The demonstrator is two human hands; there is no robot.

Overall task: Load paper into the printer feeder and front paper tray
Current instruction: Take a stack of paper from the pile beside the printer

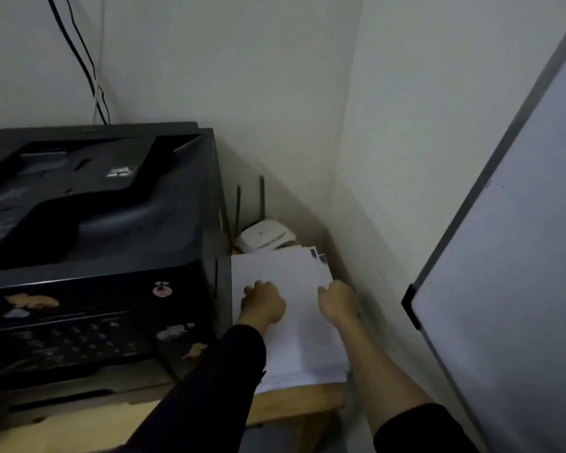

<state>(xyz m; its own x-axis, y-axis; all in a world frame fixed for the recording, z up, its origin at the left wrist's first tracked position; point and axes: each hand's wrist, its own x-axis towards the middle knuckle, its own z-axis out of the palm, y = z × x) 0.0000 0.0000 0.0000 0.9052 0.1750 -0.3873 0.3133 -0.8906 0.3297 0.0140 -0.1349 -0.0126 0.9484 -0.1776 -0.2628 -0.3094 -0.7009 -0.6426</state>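
- printer (95, 223): black plastic; top matt, front panel glossy w/ smooth stickers on it.
- paper stack (294, 335): white paper, matt, smooth sheets.
- counter (301, 403): light wood, smooth, low sheen.
- router (265, 238): white plastic, slight gloss.
- whiteboard (520, 256): smooth pale face, faint sheen; dark frame, black plastic corner cap.
- sleeve (209, 387): dark cloth, matt.
- wall (242, 76): painted, matt.

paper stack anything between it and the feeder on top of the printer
Nothing visible. Left hand and right hand are on the paper stack beside the printer; nothing lies on its top feeder.
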